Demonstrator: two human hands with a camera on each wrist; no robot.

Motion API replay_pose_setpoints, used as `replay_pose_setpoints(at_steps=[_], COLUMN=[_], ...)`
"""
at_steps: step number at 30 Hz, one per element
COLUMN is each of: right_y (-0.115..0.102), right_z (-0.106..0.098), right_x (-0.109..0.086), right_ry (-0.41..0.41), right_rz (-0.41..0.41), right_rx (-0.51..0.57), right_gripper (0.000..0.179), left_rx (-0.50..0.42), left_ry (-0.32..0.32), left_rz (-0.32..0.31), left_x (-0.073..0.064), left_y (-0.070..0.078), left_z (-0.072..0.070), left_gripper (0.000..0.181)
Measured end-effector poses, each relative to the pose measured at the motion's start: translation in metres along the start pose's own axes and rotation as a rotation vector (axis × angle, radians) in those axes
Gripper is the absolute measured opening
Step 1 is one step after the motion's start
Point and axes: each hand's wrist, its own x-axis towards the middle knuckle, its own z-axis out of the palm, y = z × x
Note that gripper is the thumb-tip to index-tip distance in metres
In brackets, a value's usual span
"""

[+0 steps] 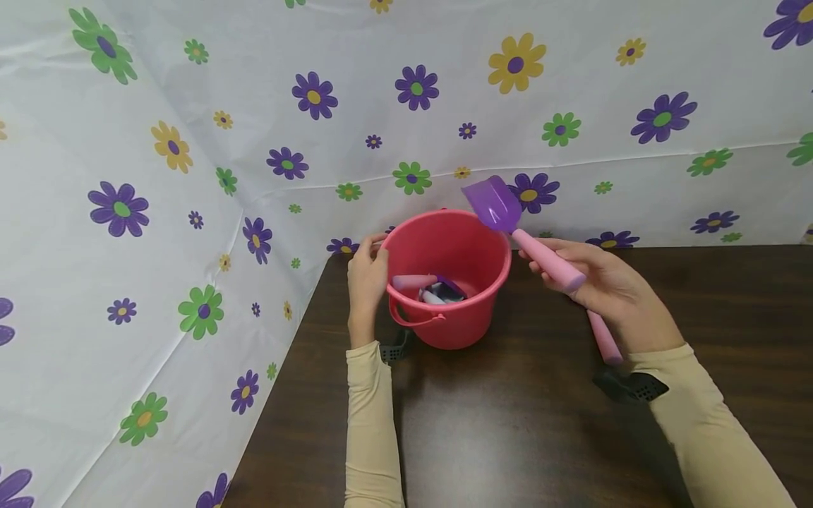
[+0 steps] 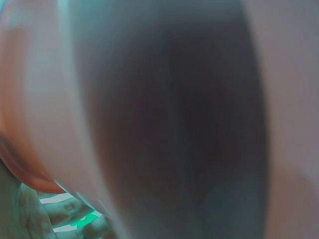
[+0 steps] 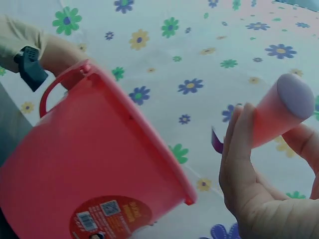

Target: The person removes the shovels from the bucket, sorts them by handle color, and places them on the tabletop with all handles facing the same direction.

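A red bucket (image 1: 459,326) stands at the back of the table. My left hand (image 1: 367,281) touches the outside of its left side near the rim; in the left wrist view a few of its fingers (image 2: 70,211) show beside the blurred bucket. My right hand (image 1: 603,282) grips the pink handle of a toy shovel (image 1: 549,259) with a translucent purple scoop, raised right of the rim. In the right wrist view the shovel's handle end (image 3: 296,97) points at the camera. Inside the bucket lie a pink-handled tool (image 1: 413,281) with a purple part and a dark tool (image 1: 447,291), partly hidden.
Another pink handle (image 1: 605,339) lies below my right hand, its far end hidden. Behind and to the left of the dark wooden table (image 1: 495,430) hangs a white sheet (image 1: 267,42) with printed flowers. The bucket's handle (image 1: 413,321) hangs down at its front left.
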Motion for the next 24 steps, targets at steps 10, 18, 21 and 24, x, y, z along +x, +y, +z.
replay_pose_setpoints(at_steps=[10, 18, 21, 24], right_y=[-0.017, -0.022, -0.024, -0.025], right_z=[-0.023, -0.038, -0.044, -0.052], right_x=[-0.011, -0.024, -0.028, -0.031], right_ry=[0.088, 0.097, 0.089, 0.043], right_rz=[0.076, 0.048, 0.041, 0.025], right_rx=[0.371, 0.335, 0.324, 0.295], right_gripper=[0.037, 0.041, 0.042, 0.043], left_rx=[-0.009, -0.011, -0.012, -0.014], left_ry=[0.004, -0.002, -0.002, -0.003], left_rz=[0.010, 0.015, 0.014, 0.012], left_x=[0.000, 0.000, 0.000, 0.000], left_y=[0.000, 0.000, 0.000, 0.000], left_z=[-0.001, -0.001, 0.000, 0.001], left_gripper=[0.037, 0.038, 0.038, 0.037])
